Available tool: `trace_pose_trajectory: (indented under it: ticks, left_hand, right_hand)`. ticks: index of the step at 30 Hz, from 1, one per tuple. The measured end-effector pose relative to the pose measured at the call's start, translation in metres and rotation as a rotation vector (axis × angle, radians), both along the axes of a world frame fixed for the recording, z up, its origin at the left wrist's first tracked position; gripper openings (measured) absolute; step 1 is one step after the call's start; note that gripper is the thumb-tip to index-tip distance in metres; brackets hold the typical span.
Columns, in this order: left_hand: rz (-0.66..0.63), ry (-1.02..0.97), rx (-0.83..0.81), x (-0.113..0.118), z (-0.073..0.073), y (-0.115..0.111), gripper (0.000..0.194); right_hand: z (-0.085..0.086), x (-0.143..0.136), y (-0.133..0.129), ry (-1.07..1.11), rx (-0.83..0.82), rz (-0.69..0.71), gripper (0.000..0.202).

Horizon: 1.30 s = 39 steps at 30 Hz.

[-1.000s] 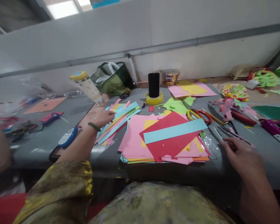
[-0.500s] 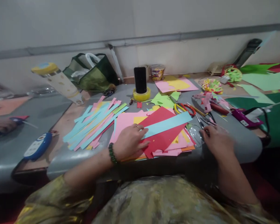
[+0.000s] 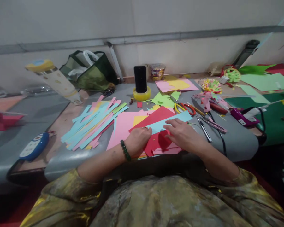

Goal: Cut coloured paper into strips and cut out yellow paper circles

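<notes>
Over the grey table (image 3: 239,145), the left hand (image 3: 139,141) is curled closed on the left end of a blue strip (image 3: 157,126) lying across red paper (image 3: 161,138). The right hand (image 3: 181,134), half a second ago at the utility knife (image 3: 204,128), now spreads loose fingers over that strip; cut pieces (image 3: 94,126) lie farther left

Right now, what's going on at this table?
A person's left hand is closed at the left end of a light blue strip over red paper. The right hand has its fingers spread over the strip. Loose paper strips lie left, a pink glue gun right.
</notes>
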<state>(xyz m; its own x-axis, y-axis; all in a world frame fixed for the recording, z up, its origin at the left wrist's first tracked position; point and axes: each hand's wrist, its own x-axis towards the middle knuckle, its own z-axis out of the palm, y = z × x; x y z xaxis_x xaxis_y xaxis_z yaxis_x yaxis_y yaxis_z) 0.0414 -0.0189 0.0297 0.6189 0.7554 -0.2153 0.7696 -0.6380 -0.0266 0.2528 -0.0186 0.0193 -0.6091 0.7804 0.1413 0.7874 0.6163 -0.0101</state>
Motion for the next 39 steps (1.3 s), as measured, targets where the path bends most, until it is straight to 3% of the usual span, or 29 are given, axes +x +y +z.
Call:
trace_pose_trajectory:
  ticks: [4,7,11,15,22,27,33,36,39]
  left_hand:
    - [0.016,-0.014,0.008,0.000,-0.003,0.001,0.018]
    - [0.087,-0.051,0.023,0.000,-0.002,0.002,0.027]
    - [0.133,-0.049,0.012,0.000,0.001,0.003,0.031]
    - [0.049,-0.007,0.009,-0.003,-0.002,0.005,0.017]
    - [0.029,-0.010,0.035,-0.011,-0.009,0.008,0.020]
    - [0.066,-0.114,0.146,-0.037,-0.015,-0.006,0.023]
    - [0.098,-0.296,0.400,-0.079,-0.040,-0.025,0.025]
    - [0.118,-0.457,0.384,-0.094,-0.050,-0.028,0.031]
    - [0.190,-0.582,0.278,-0.103,-0.052,-0.025,0.036]
  right_hand:
    - [0.001,-0.028,0.015,-0.227,-0.114,0.037,0.022]
    - [0.006,-0.037,0.021,-0.322,-0.155,0.004,0.025]
    - [0.014,-0.039,0.020,-0.344,-0.198,-0.022,0.024]
    - [0.016,-0.037,0.014,-0.347,-0.250,-0.030,0.025]
    - [0.014,-0.043,0.013,-0.356,-0.164,0.008,0.024]
    - [-0.002,-0.035,0.015,-0.288,0.001,0.172,0.018]
    - [-0.030,-0.015,0.020,-0.106,0.140,0.371,0.022]
    - [-0.036,-0.008,0.022,-0.008,0.124,0.388,0.027]
    - [-0.039,-0.003,0.025,0.100,0.050,0.325,0.031]
